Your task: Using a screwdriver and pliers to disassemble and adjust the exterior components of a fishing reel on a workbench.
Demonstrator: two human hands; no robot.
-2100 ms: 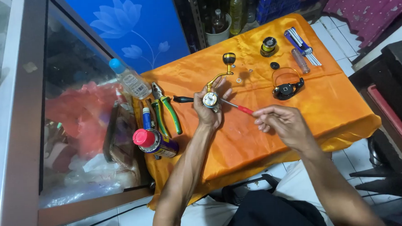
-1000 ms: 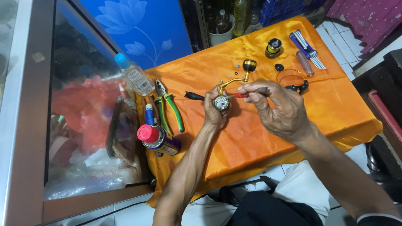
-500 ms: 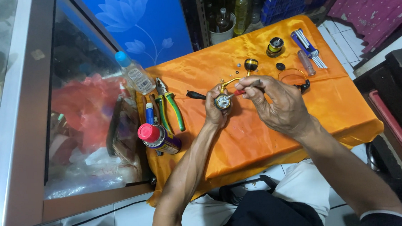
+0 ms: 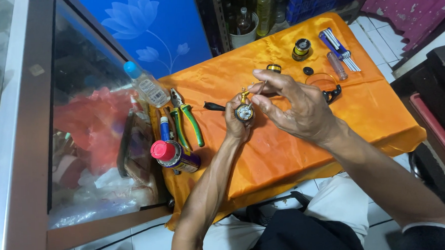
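Centrally, the fingers of the left hand [image 4: 236,123] are clamped around a small gold-and-silver reel body [image 4: 243,110], held just above the orange cloth [image 4: 283,152] with its round face turned up toward the camera. The thumb and forefinger of the right hand [image 4: 296,106] are pinched together on a thin metal tool [image 4: 259,90], whose lower end meets the top of the reel body; the remaining right fingers are spread and curled above it.

All other positions are given relative to the reel body. Touching its left side, a black handle [image 4: 213,107] lies flat on the cloth. Further left lie green-handled pliers [image 4: 189,119], and beside them a blue pen-like tube [image 4: 164,128]. Below and left, a spray can with a red cap [image 4: 175,156] lies on its side. Above and left, a clear plastic bottle with a blue cap [image 4: 145,86] rests at the cloth's edge, against a glass cabinet [image 4: 83,146]. Above and right sit a small gold-and-black knob [image 4: 274,67] and a black-and-gold spool [image 4: 301,49]. Well to the right lie a wire bail with a black part [image 4: 331,88], a small clear vial [image 4: 337,66] and a blue-cased set of hex keys [image 4: 337,44].
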